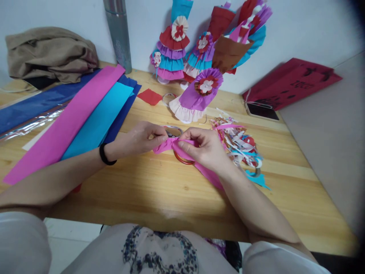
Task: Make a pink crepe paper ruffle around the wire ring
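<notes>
A strip of pink crepe paper point(209, 176) is held between my two hands above the table. Its left part is gathered into small folds, and its loose tail hangs under my right wrist. My left hand point(142, 139) pinches the gathered end with thumb and forefinger. Close beside it, my right hand point(202, 146) pinches the strip between thumb and fingers. Beneath the strip lies a ring with a red-orange rim point(185, 160), partly covered. Just behind my fingers is a roll of tape point(174, 130), also partly hidden.
Folded pink point(82, 106) and blue paper sheets point(98, 118) lie left. Paper dresses point(171, 57) stand at the back, a purple one point(196, 95) nearer. Paper scraps point(242, 144), a phone point(262, 111) and a red bag point(293, 83) are right; a bottle point(118, 38) and brown cloth point(51, 53) back left.
</notes>
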Demonstrator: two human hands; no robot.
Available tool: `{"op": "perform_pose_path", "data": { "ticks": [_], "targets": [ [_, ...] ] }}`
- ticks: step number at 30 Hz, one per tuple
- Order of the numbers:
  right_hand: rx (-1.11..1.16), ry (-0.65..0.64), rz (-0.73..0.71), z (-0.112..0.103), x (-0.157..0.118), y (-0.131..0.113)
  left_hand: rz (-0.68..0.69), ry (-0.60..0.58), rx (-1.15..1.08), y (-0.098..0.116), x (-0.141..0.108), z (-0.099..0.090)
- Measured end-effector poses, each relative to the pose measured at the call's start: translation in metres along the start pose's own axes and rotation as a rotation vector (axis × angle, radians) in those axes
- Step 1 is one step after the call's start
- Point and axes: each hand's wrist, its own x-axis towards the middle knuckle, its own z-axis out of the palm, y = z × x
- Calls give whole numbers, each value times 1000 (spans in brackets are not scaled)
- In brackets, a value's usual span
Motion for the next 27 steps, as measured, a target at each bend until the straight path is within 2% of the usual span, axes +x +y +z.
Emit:
{"op": "perform_pose_path", "data": {
  "ticks": [8, 27],
  "targets": [
    [91, 59, 16, 1, 3, 2, 1, -25, 0, 5, 0, -5],
    [354, 22, 106, 9, 5, 5, 10, -53, 1, 7, -1, -5]
  ]
}}
